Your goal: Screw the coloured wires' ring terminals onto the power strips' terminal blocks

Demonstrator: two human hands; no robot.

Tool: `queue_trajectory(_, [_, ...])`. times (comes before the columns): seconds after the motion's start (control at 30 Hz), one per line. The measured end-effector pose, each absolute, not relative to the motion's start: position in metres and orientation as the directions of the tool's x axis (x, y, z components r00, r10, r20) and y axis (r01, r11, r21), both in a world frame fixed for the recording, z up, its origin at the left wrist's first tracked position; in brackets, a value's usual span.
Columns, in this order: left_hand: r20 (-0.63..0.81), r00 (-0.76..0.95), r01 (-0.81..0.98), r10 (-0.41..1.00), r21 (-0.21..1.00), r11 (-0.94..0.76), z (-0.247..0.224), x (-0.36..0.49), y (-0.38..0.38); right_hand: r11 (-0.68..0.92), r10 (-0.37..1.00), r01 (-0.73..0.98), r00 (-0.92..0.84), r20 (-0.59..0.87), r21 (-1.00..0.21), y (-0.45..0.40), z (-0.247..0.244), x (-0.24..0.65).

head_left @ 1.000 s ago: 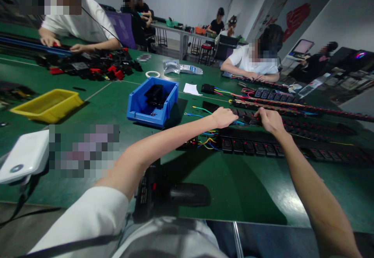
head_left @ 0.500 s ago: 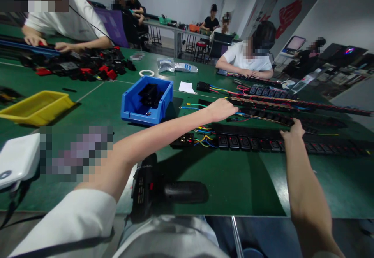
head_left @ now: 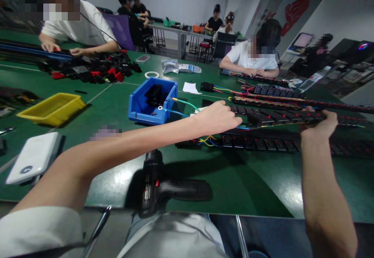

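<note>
— Taking twelve o'clock as straight ahead of the person, how do the hands stand?

— The right hand (head_left: pixel 320 125), at about two o'clock, grasps a long black plastic socket strip with red dots (head_left: pixel 280 117), thumb above, fingers beneath. The left hand (head_left: pixel 219 118), towards one, is curled at its wired end; the fingertips are partly hidden, so I can't tell whether it grips strip or wires.

— And the strip itself?

— It spans from one to two o'clock, between the hands, and looks raised at the right hand.

— The wires?

— A thin green wire (head_left: pixel 188 104) and a thin blue wire (head_left: pixel 175 112) stick out past the left hand, their metal-tipped ends overlapping the open-fronted blue plastic bin (head_left: pixel 143 118) near twelve.

— Closer in?

— A second black socket strip (head_left: pixel 257 142) lies on the green bench (head_left: pixel 233 192), and a black cordless drill (head_left: pixel 152 186) lies right in front of the person.

— Farther out?

— A yellow plastic tray (head_left: pixel 55 114) at half past ten, a flat white rounded box (head_left: pixel 35 158) at ten, and a white-shirted co-worker (head_left: pixel 239 55) near one.
</note>
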State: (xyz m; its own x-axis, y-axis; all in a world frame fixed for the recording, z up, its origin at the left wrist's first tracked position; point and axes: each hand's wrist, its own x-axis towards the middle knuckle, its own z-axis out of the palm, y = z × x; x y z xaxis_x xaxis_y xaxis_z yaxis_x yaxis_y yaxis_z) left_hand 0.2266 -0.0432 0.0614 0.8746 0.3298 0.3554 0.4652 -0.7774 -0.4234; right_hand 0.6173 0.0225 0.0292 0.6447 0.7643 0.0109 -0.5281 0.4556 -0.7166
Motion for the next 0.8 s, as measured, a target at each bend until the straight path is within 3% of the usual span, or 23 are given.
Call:
queue_trajectory(0.2, [0.325,0.909,0.387,0.261,-0.424,-0.819,0.049,0.199,-0.102,0.479,0.646,-0.439,0.763,-0.033,-0.760,-0.057,0.036,0.588])
queue_trajectory(0.43, [0.284,0.935,0.309,0.213,-0.355,-0.882,0.008,0.190,-0.143,0.448,0.659,-0.382,0.752,0.010,-0.808,-0.141,-0.017,0.574])
queue_trajectory(0.6, [0.246,0.943,0.295,0.226,-0.296,-0.908,-0.018,0.199,-0.140,0.395,0.600,-0.408,0.793,-0.105,-0.823,-0.163,-0.054,0.583])
queue_trajectory(0.8, [0.190,0.951,0.281,0.242,-0.215,-0.935,-0.048,0.212,-0.128,0.219,0.615,-0.484,0.743,-0.265,-0.847,-0.164,-0.089,0.600])
